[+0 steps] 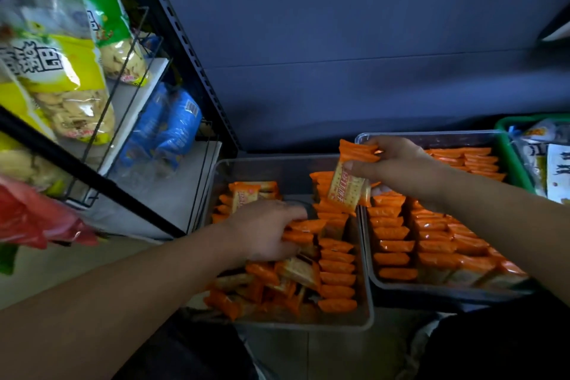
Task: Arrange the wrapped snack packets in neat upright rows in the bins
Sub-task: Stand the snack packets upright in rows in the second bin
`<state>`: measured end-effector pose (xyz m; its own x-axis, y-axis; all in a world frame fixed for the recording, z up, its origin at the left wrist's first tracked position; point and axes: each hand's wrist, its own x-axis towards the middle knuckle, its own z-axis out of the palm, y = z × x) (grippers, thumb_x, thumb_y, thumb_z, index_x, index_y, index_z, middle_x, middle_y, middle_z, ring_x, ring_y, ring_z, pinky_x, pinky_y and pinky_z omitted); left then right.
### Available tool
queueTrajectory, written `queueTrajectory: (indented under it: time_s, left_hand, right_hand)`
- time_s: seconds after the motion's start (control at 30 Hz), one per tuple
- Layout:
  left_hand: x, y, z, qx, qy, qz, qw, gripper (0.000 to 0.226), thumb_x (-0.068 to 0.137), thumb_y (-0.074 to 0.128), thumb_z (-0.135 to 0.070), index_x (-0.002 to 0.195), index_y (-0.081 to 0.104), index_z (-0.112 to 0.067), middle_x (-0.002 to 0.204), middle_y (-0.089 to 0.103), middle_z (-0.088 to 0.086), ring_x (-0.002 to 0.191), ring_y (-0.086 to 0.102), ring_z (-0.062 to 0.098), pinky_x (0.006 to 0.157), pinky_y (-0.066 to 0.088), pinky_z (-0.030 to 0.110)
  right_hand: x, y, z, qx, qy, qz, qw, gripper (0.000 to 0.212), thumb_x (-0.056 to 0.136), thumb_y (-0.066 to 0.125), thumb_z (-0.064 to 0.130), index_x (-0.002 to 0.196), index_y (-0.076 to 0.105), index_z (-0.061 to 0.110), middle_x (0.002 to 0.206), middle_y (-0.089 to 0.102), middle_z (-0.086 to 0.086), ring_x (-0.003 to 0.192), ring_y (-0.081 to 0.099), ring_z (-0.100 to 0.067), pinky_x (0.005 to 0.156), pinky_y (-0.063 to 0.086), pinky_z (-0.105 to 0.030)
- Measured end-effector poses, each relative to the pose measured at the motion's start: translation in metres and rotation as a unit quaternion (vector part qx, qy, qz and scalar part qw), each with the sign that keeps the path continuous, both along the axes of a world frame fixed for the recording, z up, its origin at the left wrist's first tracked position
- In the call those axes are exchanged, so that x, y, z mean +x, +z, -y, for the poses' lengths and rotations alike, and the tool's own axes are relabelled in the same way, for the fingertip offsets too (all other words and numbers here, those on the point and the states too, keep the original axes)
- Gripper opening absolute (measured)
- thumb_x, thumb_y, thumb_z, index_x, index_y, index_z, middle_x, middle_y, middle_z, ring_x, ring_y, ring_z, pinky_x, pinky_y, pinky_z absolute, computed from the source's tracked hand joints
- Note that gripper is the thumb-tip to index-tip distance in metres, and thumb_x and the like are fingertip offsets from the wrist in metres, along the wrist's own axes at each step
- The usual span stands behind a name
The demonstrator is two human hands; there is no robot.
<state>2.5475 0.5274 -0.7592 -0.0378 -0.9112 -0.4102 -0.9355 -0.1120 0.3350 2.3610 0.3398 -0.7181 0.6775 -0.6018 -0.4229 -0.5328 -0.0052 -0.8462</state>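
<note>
Holding one snack packet (347, 191) up by its crimped top, we pinch it between thumb and fingers of the right hand (398, 166), over the seam between the two clear bins. It hangs face-out, probably so we can turn it the right way before it goes down edge-first.

The left hand (265, 231) is down in the left bin (222, 170), thumb and fingers curled round the gripped packets (300, 233) beside the upright row (337, 265). This looks like bracing the row so it does not topple while a gap is made.

The right bin (431, 135) already has its packed rows (431, 241) standing close together. The left bin has a loose heap (271, 284) lying flat and crossed at its near-left side, and that heap crowds the space where a second row should stand.

A green crate (509, 160) sits just beside the right bin. A wire shelf rack (132, 49) of bagged snacks stands to the left, apart from the work.
</note>
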Motion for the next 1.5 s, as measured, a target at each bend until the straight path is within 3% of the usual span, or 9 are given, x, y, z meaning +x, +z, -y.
queueTrajectory:
  time_s: [0.17,0.3,0.4,0.53,0.87,1.03,1.1,1.23,1.5]
  left_hand:
    - [0.007,0.014,-0.032,-0.103,0.104,0.007,0.989,0.04,0.086,0.069,-0.055,0.121,0.058,-0.039,0.111,0.067,-0.011,0.105,0.064,0.015,0.084,0.054,0.038]
    - [0.004,0.05,-0.055,-0.199,0.187,-0.034,0.961,0.036,0.076,0.07,-0.062,0.099,0.063,-0.035,0.08,0.064,-0.015,0.073,0.061,0.0,0.064,0.048,0.023]
    - [0.0,0.059,-0.071,-0.059,0.247,-0.155,0.955,0.017,0.08,0.083,-0.042,0.089,0.069,-0.037,0.078,0.071,-0.013,0.07,0.067,0.0,0.065,0.053,0.023]
    - [-0.006,0.017,-0.083,0.119,0.225,-0.094,0.963,0.019,0.088,0.075,-0.047,0.092,0.067,-0.031,0.095,0.071,-0.013,0.097,0.068,0.011,0.086,0.055,0.025]
    - [0.002,0.023,-0.043,0.154,0.058,0.181,0.97,0.067,0.081,0.074,-0.063,0.137,0.059,-0.029,0.133,0.048,0.004,0.131,0.04,0.028,0.107,0.044,0.048]
    - [0.019,0.01,-0.002,-0.006,0.161,-0.013,0.987,0.023,0.092,0.07,-0.045,0.095,0.071,-0.022,0.093,0.066,-0.002,0.089,0.062,0.014,0.079,0.054,0.034]
    - [0.019,-0.006,0.023,-0.055,0.157,-0.026,0.986,0.027,0.098,0.066,-0.039,0.116,0.072,-0.02,0.112,0.068,-0.001,0.105,0.064,0.016,0.087,0.053,0.035]
    - [0.012,-0.047,0.052,0.065,0.1,0.028,0.992,0.064,0.097,0.066,-0.043,0.156,0.042,-0.029,0.157,0.044,0.002,0.141,0.046,0.026,0.111,0.044,0.041]
    - [0.018,-0.035,0.056,0.074,0.125,-0.016,0.989,0.016,0.094,0.07,-0.024,0.109,0.073,-0.019,0.114,0.065,0.001,0.105,0.063,0.023,0.09,0.054,0.038]
  right_hand:
    - [0.001,0.006,-0.012,-0.036,0.012,0.006,0.999,0.028,0.092,0.077,0.035,0.112,0.064,0.019,0.096,0.079,0.0,0.087,0.077,-0.013,0.075,0.062,-0.032]
    - [0.005,0.008,-0.02,-0.057,0.001,0.011,0.998,0.028,0.089,0.078,0.039,0.108,0.065,0.022,0.098,0.078,-0.001,0.089,0.077,-0.017,0.084,0.064,-0.043]
    - [0.006,0.007,-0.035,-0.057,-0.008,0.024,0.998,0.028,0.087,0.08,0.04,0.107,0.066,0.026,0.098,0.077,-0.002,0.09,0.075,-0.021,0.085,0.063,-0.049]
    - [0.007,0.005,-0.053,-0.014,-0.003,0.036,0.999,0.034,0.087,0.081,0.039,0.115,0.065,0.03,0.102,0.076,0.002,0.095,0.074,-0.019,0.088,0.062,-0.046]
    - [0.002,0.007,-0.047,0.016,-0.027,0.044,0.999,0.035,0.086,0.083,0.032,0.116,0.065,0.03,0.103,0.079,0.002,0.094,0.077,-0.015,0.09,0.061,-0.043]
    - [0.009,0.012,-0.021,-0.001,-0.057,0.042,0.998,0.028,0.089,0.081,0.026,0.112,0.067,0.021,0.101,0.079,-0.001,0.088,0.078,-0.017,0.086,0.063,-0.043]
    - [0.013,0.012,-0.008,-0.009,-0.07,0.035,0.997,0.026,0.089,0.08,0.026,0.111,0.068,0.02,0.102,0.078,-0.002,0.087,0.077,-0.017,0.08,0.064,-0.039]
    - [0.017,0.002,0.004,-0.001,-0.075,0.022,0.997,0.025,0.09,0.08,0.027,0.111,0.068,0.022,0.102,0.077,0.0,0.087,0.077,-0.015,0.074,0.062,-0.034]
    - [0.018,0.0,0.011,0.05,0.003,0.006,0.999,0.027,0.092,0.077,0.028,0.115,0.067,0.018,0.097,0.081,-0.001,0.09,0.078,-0.016,0.079,0.061,-0.035]
